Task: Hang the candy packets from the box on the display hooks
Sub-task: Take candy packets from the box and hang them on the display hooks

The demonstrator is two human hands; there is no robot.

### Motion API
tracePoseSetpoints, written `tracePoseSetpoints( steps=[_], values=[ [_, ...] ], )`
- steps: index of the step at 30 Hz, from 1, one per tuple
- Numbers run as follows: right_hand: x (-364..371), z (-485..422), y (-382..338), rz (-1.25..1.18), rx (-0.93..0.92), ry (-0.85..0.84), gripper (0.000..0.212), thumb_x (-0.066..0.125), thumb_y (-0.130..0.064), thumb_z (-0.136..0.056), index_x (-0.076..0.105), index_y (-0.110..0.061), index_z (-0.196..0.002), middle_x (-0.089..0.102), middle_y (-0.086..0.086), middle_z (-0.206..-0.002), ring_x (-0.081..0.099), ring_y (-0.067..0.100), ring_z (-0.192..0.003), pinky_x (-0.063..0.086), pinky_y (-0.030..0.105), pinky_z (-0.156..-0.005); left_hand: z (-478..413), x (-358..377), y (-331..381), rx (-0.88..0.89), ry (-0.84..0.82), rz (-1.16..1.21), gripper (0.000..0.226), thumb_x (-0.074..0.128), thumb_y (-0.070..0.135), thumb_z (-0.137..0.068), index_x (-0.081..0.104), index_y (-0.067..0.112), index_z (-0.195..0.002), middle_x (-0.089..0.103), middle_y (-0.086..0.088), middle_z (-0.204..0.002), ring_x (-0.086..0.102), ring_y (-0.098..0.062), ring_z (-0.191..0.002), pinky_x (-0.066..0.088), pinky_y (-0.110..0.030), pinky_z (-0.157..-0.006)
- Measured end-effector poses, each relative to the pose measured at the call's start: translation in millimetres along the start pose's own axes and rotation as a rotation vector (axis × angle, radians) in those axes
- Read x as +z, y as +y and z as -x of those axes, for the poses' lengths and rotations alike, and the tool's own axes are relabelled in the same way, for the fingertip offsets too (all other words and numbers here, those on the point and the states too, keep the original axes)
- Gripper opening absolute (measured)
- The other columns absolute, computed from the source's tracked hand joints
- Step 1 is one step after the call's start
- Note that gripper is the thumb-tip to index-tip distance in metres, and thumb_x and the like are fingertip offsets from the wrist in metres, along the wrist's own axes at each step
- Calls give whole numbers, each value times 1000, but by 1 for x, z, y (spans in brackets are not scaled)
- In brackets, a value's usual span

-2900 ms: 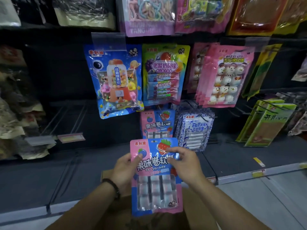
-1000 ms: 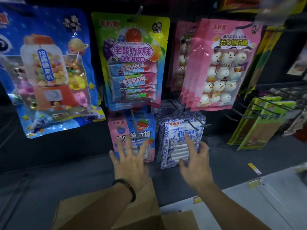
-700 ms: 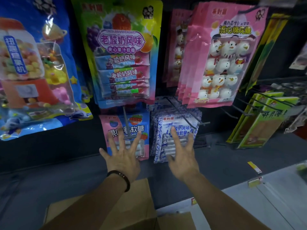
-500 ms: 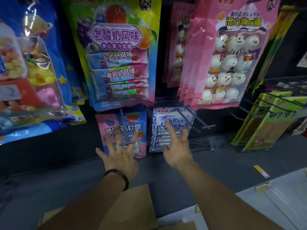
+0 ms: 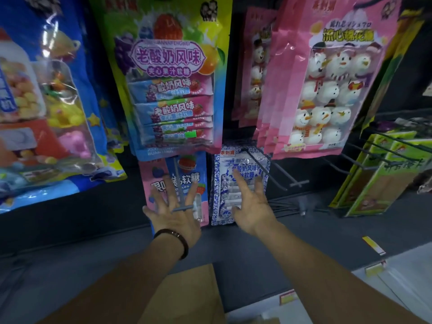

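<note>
Pink-and-blue candy packet point(image 5: 187, 181), which both hands were holding up in front of the display about three seconds ago, is now hanging from a grey wire hook point(image 5: 182, 208) in the lower row. I am seeing the left grip point(image 5: 174, 216) with its fingers straight and fanned out over the packet's lower half, holding nothing; the hook's short crossbar is showing between two of those fingers. A dark bracelet point(image 5: 175, 239) is circling that wrist. The right grip point(image 5: 253, 206) is likewise spread flat and holding nothing, its fingers lying over a blue-and-white patterned packet point(image 5: 243, 170) just beside the first. Compared with half a second ago, the view is sitting closer to the display.

A dark, matte shelf point(image 5: 93, 230) is running below the packets, and the brown cardboard box point(image 5: 187, 298) is sitting at the bottom edge, between the forearms. The surroundings are dim.

Glossy plastic bags are hanging above: a large blue one point(image 5: 58, 113) with a clear window of round sweets, a green-and-yellow one point(image 5: 168, 66) showing flat wrapped bars, and a stack of pink packets point(image 5: 327, 94) holding white snowman shapes. Flat green packets point(image 5: 374, 183) are leaning on wire hooks at the right.
</note>
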State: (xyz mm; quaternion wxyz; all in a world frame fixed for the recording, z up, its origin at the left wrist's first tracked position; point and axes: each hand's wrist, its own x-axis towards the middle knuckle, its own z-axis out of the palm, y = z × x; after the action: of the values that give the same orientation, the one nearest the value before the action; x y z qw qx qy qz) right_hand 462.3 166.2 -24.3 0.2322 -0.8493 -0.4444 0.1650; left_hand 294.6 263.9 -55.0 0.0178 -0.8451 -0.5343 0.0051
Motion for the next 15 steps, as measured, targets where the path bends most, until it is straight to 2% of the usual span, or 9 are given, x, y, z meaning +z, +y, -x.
tracePoseSetpoints(
  steps=[2, 4, 6, 8, 10, 12, 15],
  values=[
    [0, 25, 2, 3, -50, -12, 104, 64, -16, -103, -11, -63, -159, -23, 4, -175, 25, 35, -161, 54, 37, -106, 19, -9, -4, 43, -50, 24, 110, 52, 55, -94, -46, 50, -145, -6, -19, -174, -17, -57, -154, 18, -78, -116],
    [-3, 49, 3, 34, -110, -40, 100, 62, -18, -104, -10, -58, -162, -16, 2, -176, 13, 31, -164, 42, 40, -120, 48, -24, -5, 116, -129, 1, 107, 52, 55, -95, -38, 45, -152, -12, -18, -173, -15, -56, -155, 22, -74, -117],
    [-12, 72, 0, 38, -168, -29, 94, 62, -21, -104, -3, -47, -167, -3, -2, -176, 16, 26, -163, 35, 40, -125, 82, -48, -3, 223, -182, -9, 94, 51, 56, -98, -13, 37, -164, -9, -14, -173, -2, -52, -157, 31, -65, -118],
    [-28, 95, -5, 27, -233, 24, 84, 61, -24, -102, 11, -40, -168, 18, -6, -168, 39, 21, -151, 41, 39, -120, 115, -82, -4, 343, -197, 16, 71, 50, 55, -99, 24, 30, -160, 20, -12, -166, 29, -42, -150, 44, -52, -110],
    [-48, 117, -11, -10, -311, 106, 72, 61, -22, -99, 30, -42, -161, 34, -14, -154, 58, 15, -126, 52, 40, -106, 146, -119, -8, 466, -153, 24, 43, 47, 50, -101, 56, 30, -138, 53, -4, -141, 55, -30, -128, 53, -44, -98],
    [-71, 135, -17, -44, -420, 219, 56, 62, -20, -99, 48, -39, -149, 42, -21, -139, 60, 7, -109, 57, 38, -94, 167, -158, -13, 576, -9, 2, 34, 43, 47, -100, 67, 30, -119, 66, 4, -119, 65, -25, -110, 57, -39, -87],
    [-113, 145, -26, -46, -546, 499, 41, 62, -18, -96, 58, -26, -136, 51, -14, -129, 60, 8, -101, 58, 40, -83, 178, -207, -20, 605, 204, 63, 32, 39, 52, -100, 62, 34, -114, 65, 12, -113, 65, -18, -106, 57, -37, -83]
  ],
)
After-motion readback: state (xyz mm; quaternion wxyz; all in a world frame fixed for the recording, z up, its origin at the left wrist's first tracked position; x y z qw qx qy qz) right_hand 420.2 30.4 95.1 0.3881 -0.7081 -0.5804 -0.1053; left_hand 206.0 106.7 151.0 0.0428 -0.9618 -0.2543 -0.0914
